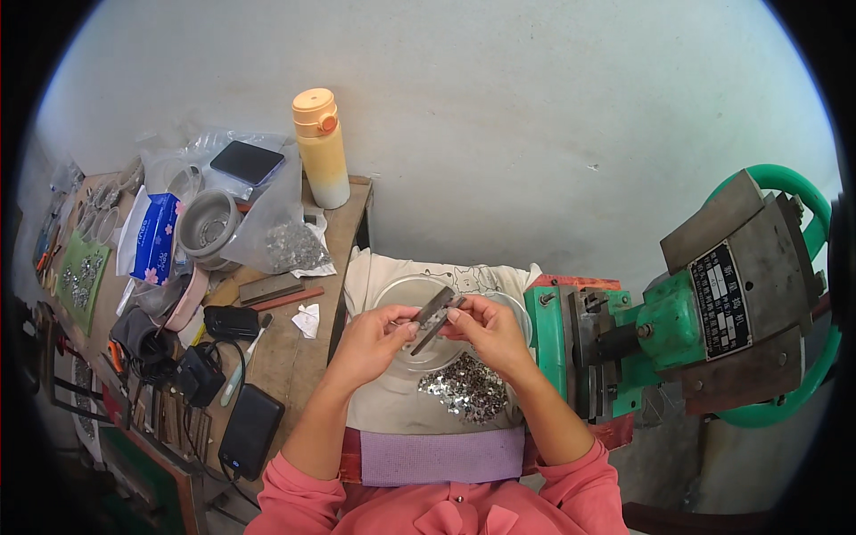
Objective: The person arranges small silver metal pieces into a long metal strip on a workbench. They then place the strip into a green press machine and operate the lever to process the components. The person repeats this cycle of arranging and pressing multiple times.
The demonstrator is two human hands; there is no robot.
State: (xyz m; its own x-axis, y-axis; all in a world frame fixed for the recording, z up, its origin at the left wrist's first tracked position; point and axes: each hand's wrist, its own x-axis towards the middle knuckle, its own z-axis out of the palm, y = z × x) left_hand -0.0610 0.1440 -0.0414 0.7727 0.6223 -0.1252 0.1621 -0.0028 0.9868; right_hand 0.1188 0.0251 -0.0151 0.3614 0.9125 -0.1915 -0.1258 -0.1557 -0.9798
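In front of me my left hand (373, 341) is closed on a flat dark-grey metal bar (435, 303), which slants up to the right. My right hand (492, 333) pinches a thinner dark metal strip (426, 341), held nearly parallel and close beside the bar. Whether the two touch is too small to tell. Both are above a clear round plastic bowl (385, 295). A second clear bowl (517, 306) is partly hidden behind my right hand. Below my right hand lies a heap of small shiny metal pieces (468, 390) on a pale cloth (379, 403).
To the right stands a green hand press (669, 325) with a large wheel (776, 416). The left bench carries a yellow bottle (321, 160), a phone (248, 163), a bag of metal pieces (292, 247), a grey bowl (209, 227) and a black power bank (251, 432). A purple mat (441, 457) lies nearest me.
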